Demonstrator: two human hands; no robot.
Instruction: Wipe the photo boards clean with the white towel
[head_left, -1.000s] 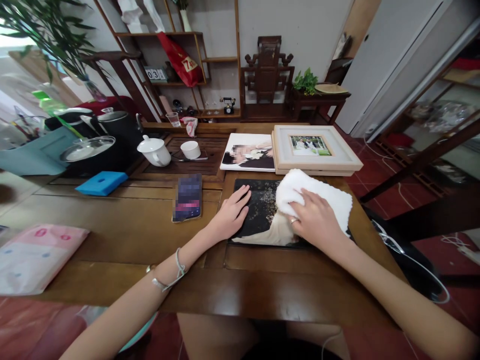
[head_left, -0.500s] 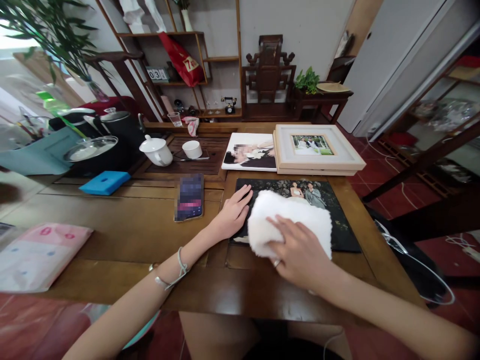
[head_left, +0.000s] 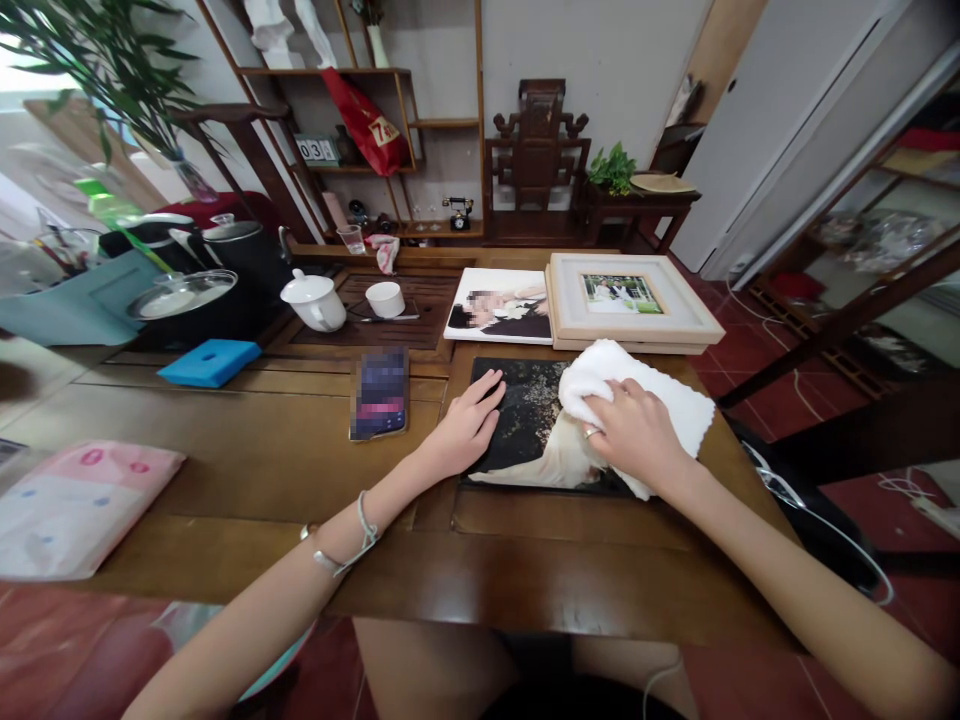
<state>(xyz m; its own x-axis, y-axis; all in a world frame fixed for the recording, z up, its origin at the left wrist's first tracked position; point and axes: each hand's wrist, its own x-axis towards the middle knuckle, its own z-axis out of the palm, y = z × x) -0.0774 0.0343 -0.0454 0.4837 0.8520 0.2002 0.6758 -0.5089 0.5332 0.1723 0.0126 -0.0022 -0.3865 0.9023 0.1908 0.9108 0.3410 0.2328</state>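
Note:
A dark photo panel (head_left: 525,415) lies flat near the front of the wooden table; a pale dress shows on its lower part. Resting on its left edge is my left hand (head_left: 469,425), fingers stretched out and holding nothing. My right hand (head_left: 634,430) grips a fluffy white cloth (head_left: 679,405) against the right half of the panel. The cloth covers that half and hangs past its right edge. Behind the panel lie a white-edged photo print (head_left: 499,305) and a light wooden picture frame (head_left: 562,300).
Left of the panel is a phone (head_left: 379,395), with a blue box (head_left: 210,362) farther left. A lidded white cup (head_left: 313,300) and a small white cup (head_left: 385,299) stand on the tea tray (head_left: 420,335). A pink-and-white packet (head_left: 90,510) lies at the table's left front.
My right hand has moved the cloth right and slightly away from me, uncovering the pale dress and middle of the panel. My left hand has stayed in place.

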